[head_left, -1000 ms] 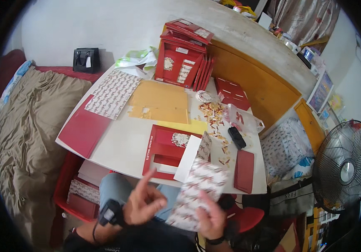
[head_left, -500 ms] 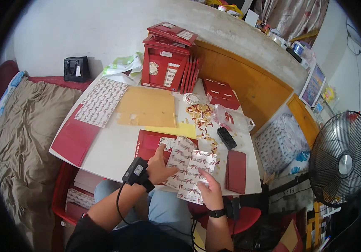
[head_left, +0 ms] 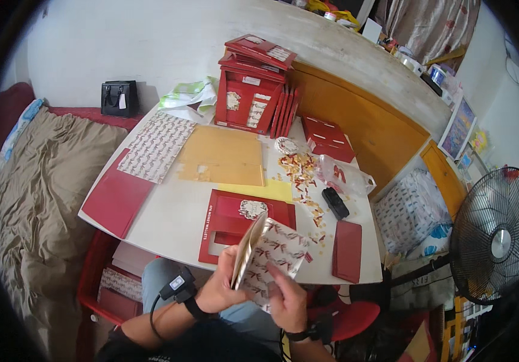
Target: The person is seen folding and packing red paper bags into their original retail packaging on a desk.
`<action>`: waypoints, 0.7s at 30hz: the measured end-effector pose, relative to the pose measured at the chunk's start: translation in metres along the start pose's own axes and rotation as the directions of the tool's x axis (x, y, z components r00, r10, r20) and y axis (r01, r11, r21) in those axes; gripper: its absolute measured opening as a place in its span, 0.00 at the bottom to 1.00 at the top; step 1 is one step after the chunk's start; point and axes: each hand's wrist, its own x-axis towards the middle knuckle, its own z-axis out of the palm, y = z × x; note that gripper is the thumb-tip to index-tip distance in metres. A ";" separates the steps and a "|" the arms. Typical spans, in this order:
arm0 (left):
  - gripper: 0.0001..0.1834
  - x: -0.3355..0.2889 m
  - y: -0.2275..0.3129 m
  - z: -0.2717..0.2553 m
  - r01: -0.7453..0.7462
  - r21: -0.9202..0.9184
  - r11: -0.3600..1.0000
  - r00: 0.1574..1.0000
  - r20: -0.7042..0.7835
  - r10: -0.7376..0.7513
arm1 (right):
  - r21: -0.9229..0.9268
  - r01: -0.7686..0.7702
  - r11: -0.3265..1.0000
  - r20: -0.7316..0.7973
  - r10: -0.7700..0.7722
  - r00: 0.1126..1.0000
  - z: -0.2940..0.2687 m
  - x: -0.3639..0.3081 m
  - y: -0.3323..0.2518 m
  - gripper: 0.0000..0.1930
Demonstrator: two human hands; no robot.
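Held over the near table edge is a small stack of white paper wallets (head_left: 280, 244) with a red bow pattern, tilted so their edges fan apart on the left. My left hand (head_left: 220, 286) is closed round their left edge. My right hand (head_left: 287, 301) grips the lower right part, its index finger lying across the front face. Just beyond them lies a flat red card sleeve (head_left: 226, 208) with a cut-out window and a white ornate label (head_left: 252, 209); the wallets cover its near right corner.
Dark red wallets (head_left: 347, 250) and a black object (head_left: 335, 203) lie at right, near scattered gold and red pieces (head_left: 298, 172). Patterned sheets (head_left: 157, 145), red sheets (head_left: 117, 196) and a tan envelope (head_left: 223, 154) are at left. Red packs (head_left: 250, 90) stand behind; a fan (head_left: 500, 241) is far right.
Two wallet pieces lying side by side are now together in one stack, lifted and tilted up. My left hand has drawn back from the red sleeve and closed on the stack.
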 end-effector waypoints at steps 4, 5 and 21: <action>0.67 -0.008 0.026 0.008 -0.138 0.418 0.898 0.990 0.038 0.135 | 0.037 0.074 0.997 0.066 -0.076 0.995 0.015 -0.006 -0.002 0.18; 0.70 -0.010 0.032 0.009 -0.110 0.512 0.852 0.993 0.027 0.112 | 0.113 0.064 0.992 0.083 -0.073 0.994 0.018 -0.009 0.004 0.19; 0.52 -0.030 0.034 -0.010 0.206 -0.240 0.949 0.978 0.029 -0.205 | 0.375 -0.246 0.894 0.118 0.217 0.969 0.023 -0.004 0.017 0.10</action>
